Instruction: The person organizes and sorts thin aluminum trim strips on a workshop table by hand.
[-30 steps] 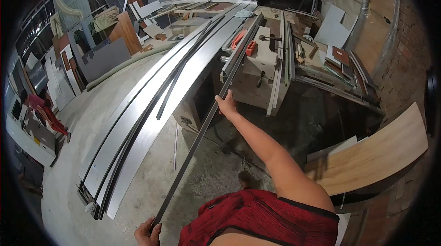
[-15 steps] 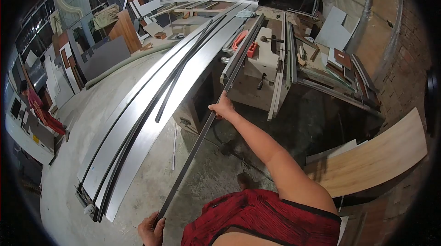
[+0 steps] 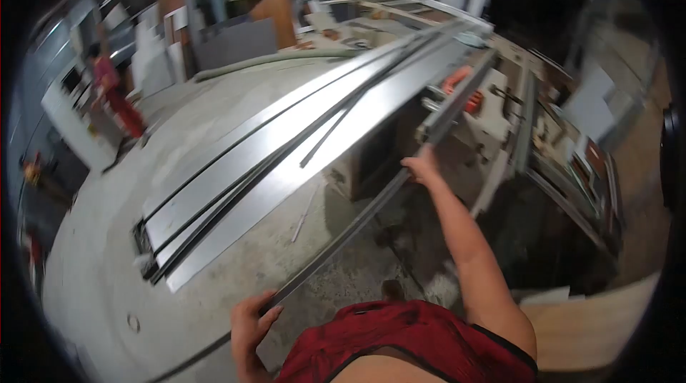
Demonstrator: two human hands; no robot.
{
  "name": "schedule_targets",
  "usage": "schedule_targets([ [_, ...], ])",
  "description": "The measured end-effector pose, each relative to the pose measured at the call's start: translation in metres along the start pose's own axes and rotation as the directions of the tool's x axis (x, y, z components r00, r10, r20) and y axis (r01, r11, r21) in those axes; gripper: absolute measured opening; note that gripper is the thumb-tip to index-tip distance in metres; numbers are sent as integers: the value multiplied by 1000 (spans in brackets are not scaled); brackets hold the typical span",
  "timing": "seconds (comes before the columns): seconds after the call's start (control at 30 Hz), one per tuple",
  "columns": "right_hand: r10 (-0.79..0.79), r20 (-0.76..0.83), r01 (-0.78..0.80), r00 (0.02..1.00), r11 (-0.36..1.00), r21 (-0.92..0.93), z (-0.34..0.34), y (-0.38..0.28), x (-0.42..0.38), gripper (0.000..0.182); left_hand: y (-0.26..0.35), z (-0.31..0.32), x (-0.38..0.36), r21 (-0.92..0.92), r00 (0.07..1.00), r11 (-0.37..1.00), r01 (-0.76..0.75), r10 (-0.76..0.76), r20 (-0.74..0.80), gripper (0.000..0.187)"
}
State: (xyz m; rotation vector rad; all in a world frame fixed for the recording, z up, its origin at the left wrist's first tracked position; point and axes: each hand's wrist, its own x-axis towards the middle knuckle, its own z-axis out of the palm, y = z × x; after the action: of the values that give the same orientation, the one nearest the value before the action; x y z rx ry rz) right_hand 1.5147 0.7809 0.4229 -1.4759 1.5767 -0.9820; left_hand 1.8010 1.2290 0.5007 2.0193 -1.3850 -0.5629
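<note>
A long, narrow dark strip point(image 3: 343, 238) runs diagonally from the lower left up toward the machine table. My left hand point(image 3: 251, 320) is closed around it near my body, and the strip's tail continues past that hand toward the floor. Farther along, my right hand point(image 3: 423, 166) grips the same strip just short of a metal rail point(image 3: 461, 97). Left of the strip stands the sliding saw's long silvery table point(image 3: 250, 190), with several thin dark strips point(image 3: 286, 148) lying lengthwise on it. Motion blur softens the strip's edges.
An orange-red tool part point(image 3: 457, 79) sits beside the rail. Boards point(image 3: 239, 43) lean at the back left, and another person point(image 3: 118, 93) stands at the far left. Stacked panels point(image 3: 589, 168) are on the right. A wooden sheet point(image 3: 593, 326) lies near my right side.
My view has turned left, so the bench appears farther right. Both hands keep hold of the strip; my left hand now shows higher, with more of the strip's tail visible.
</note>
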Motion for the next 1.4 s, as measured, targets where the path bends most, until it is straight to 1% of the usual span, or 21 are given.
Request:
schedule_targets([
  [0.03, -79, -32, 78, 996, 997, -15, 6, 23, 20, 61, 1, 2, 3, -25, 1000, 1000, 4, -4, 0, 35],
  [0.07, -23, 18, 22, 1000, 997, 69, 4, 22, 22, 59, 2, 3, 5, -49, 1000, 999, 9, -9, -2, 35],
  [0.13, -55, 67, 43, 996, 985, 169, -1, 28, 31, 59, 6, 5, 8, -42, 1000, 999, -23, 22, -22, 34],
  [0.17, 29, 104, -55, 994, 965, 255, -5, 9, 19, 62, 6, 7, 9, -22, 999, 999, -24, 24, -25, 35],
  [0.2, 35, 139, -72, 990, 960, 269, -7, 9, 22, 58, 5, 9, 10, -3, 999, 1000, -30, 29, -23, 35],
  [0.23, -10, 32, 5, 999, 987, 160, -7, 10, 25, 51, 6, 9, 10, 17, 999, 999, -39, 39, -17, 36],
  [0.3, -47, 74, 46, 996, 999, 22, -19, -4, 21, 50, 16, 5, 13, 62, 998, 998, 24, -28, 63, 39],
  [0.33, -13, 97, 11, 995, 1000, 23, -23, -19, 11, 49, 19, 4, 12, 82, 993, 995, 57, -65, 98, 40],
  [0.37, 23, 121, -25, 992, 999, 20, -23, -31, 3, 49, 20, 4, 11, 68, 995, 997, 42, -48, 86, 43],
  [0.43, 126, 37, -123, 991, 989, -76, -20, -29, 13, 41, 12, 10, 13, 42, 997, 999, -7, 4, 81, 48],
  [0.53, 183, 27, -176, 983, 971, -160, -20, -40, 8, 60, 6, 16, 15, 94, 997, 995, -15, 9, 71, 44],
  [0.63, 110, -6, -110, 994, 984, -137, -17, -24, 20, 67, 5, 16, 19, 155, 994, 988, -20, 3, 108, 40],
  [0.67, 138, 27, -132, 990, 979, -157, -19, -21, 25, 71, 4, 16, 20, 173, 992, 985, -24, 2, 124, 39],
  [0.77, 18, -53, -22, 998, 996, -89, -14, 2, 42, 60, 3, 17, 20, 175, 993, 983, -58, 38, 114, 39],
  [0.87, -12, -160, 2, 987, 998, -60, -9, 21, 59, 64, 8, 14, 23, 140, 991, 990, -11, -8, 134, 39],
  [0.97, -83, -97, 89, 992, 994, 59, -12, 38, 79, 66, 10, 15, 25, 132, 991, 991, -24, 7, 130, 40],
  [1.0, -27, -68, 31, 997, 998, 56, -14, 37, 80, 72, 8, 16, 26, 139, 990, 990, -29, 9, 140, 41],
  [1.07, 87, -11, -87, 996, 995, 44, -20, 6, 57, 85, 5, 19, 29, 152, 987, 988, -37, 12, 162, 43],
  [1.17, 148, 2, -148, 989, 989, 7, -21, -18, 37, 87, 6, 15, 26, 150, 986, 989, 2, -27, 165, 48],
  [1.27, 172, 12, -172, 985, 985, 3, -21, -19, 39, 88, -7, 8, 18, 161, 979, 986, 47, -77, 186, 54],
  [1.4, 187, -19, -187, 982, 982, -15, -21, -21, 42, 88, -26, -4, -2, 254, 974, 953, 164, -197, 110, 57],
])
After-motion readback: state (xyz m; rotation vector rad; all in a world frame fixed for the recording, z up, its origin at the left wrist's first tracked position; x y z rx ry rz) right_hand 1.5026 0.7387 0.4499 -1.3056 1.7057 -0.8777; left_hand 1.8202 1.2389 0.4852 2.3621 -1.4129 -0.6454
